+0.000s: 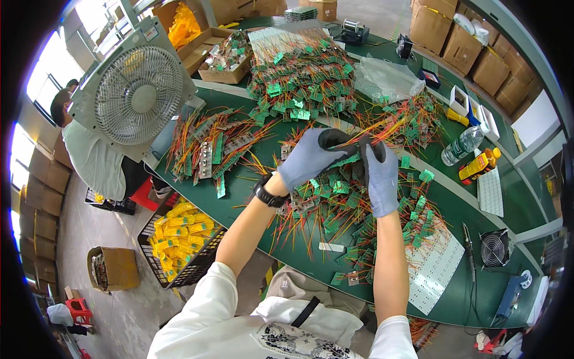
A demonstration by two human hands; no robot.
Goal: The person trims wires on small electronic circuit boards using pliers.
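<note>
Both hands wear grey gloves with black palms and meet above the middle of the green table. My left hand (311,158), with a black watch at its wrist, is closed on a green circuit board (348,160) whose red and yellow wires point up and right. Close beside it my right hand (382,179) has its fingers closed at the same board and wires; the exact grip is hidden. Below lies a loose heap of wired green circuit boards (341,186). Left of my hands is a pile of board strips with wires (206,157).
A large stack of wired boards (302,78) covers the far table. A fan (143,96) stands at the left. To the right are a water bottle (463,145), an orange bottle (480,166), a soldering iron (469,248) and a small fan (495,248). A crate of yellow parts (216,232) sits below.
</note>
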